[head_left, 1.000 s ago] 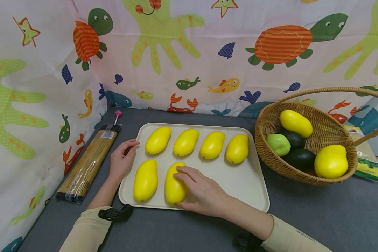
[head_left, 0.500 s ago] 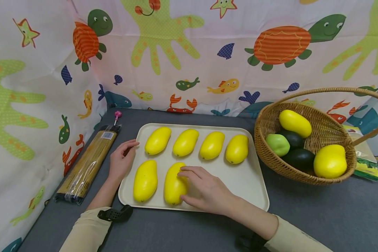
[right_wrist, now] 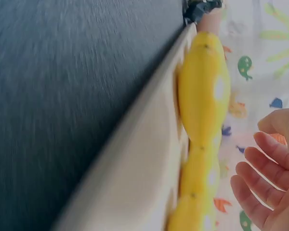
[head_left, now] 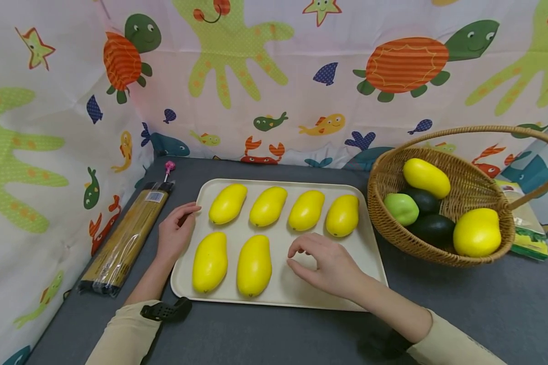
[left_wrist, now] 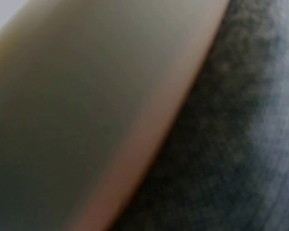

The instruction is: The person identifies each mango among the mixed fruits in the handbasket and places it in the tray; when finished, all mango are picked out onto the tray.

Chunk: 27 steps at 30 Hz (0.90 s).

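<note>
On a cream tray (head_left: 333,188) lie two rows of yellow mangoes, the back row longer than the front one, which is just two. My right hand (head_left: 326,263) hovers over the tray's front right part with loosely bent fingers and nothing in them. Just left of it lies the right-hand front mango (head_left: 254,266), apart from the fingers. The other front mango (head_left: 210,262) lies beside it. My left hand (head_left: 175,233) rests at the tray's left edge, fingertips right at the rim. In the right wrist view the fingers (right_wrist: 265,183) are spread beside a mango (right_wrist: 204,91). The left wrist view is blurred.
A wicker basket (head_left: 406,251) at the right holds a green apple (head_left: 401,209), two yellow fruits and two dark green ones. Left of the tray lies a plastic-wrapped bundle of thin brown sticks (head_left: 125,241), near a pink-topped stick (head_left: 169,167). A packet (head_left: 529,238) lies behind the basket.
My right hand has let go of the right-hand front mango and moved right, away from it. That mango stays on the tray. The left hand has kept its place.
</note>
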Each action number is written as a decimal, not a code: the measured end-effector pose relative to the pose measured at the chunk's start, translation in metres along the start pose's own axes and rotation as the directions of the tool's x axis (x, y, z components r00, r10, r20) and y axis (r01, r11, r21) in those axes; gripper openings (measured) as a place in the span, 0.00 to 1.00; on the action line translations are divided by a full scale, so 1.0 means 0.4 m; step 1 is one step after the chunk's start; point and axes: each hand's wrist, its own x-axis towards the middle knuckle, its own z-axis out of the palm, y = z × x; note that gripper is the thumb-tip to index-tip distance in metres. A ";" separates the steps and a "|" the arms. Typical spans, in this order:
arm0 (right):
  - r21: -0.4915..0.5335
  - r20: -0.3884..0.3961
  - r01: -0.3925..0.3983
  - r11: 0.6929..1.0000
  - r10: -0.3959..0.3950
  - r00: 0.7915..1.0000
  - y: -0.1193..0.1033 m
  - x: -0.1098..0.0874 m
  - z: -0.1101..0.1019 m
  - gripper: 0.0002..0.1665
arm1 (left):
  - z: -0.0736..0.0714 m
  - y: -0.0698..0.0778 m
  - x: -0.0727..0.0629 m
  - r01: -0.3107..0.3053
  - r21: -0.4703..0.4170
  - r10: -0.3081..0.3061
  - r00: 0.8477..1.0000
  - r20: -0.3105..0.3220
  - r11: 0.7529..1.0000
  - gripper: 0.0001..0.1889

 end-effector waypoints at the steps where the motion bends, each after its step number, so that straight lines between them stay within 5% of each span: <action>1: -0.005 0.003 -0.010 1.000 0.010 1.000 0.004 -0.001 -0.013 0.11 | 0.000 0.000 0.000 0.001 0.001 -0.001 1.000 0.000 1.000 0.12; 10: -0.215 0.039 -0.060 0.975 0.070 0.997 0.059 0.008 -0.187 0.11 | -0.005 0.000 -0.004 -0.005 0.005 0.005 1.000 -0.009 1.000 0.12; 15: -0.330 0.103 -0.200 0.923 0.246 0.964 0.086 0.024 -0.313 0.11 | -0.008 0.002 -0.005 -0.010 0.003 0.010 1.000 -0.011 1.000 0.12; 18: -0.397 0.173 -0.306 0.865 0.398 0.901 0.115 0.031 -0.391 0.15 | -0.009 0.000 -0.004 -0.006 0.000 0.006 1.000 -0.014 1.000 0.12; 21: -0.483 0.276 -0.373 0.792 0.542 0.794 0.163 0.019 -0.465 0.24 | -0.007 0.000 -0.004 -0.008 0.000 0.008 1.000 -0.018 1.000 0.12; 23: -0.551 0.329 -0.376 0.745 0.608 0.723 0.198 0.000 -0.505 0.31 | -0.006 0.001 -0.005 -0.010 0.001 0.010 1.000 -0.017 1.000 0.12; 27: -0.644 0.376 -0.359 0.675 0.689 0.620 0.256 -0.059 -0.562 0.46 | -0.005 0.000 -0.006 -0.011 0.004 0.011 1.000 -0.012 1.000 0.12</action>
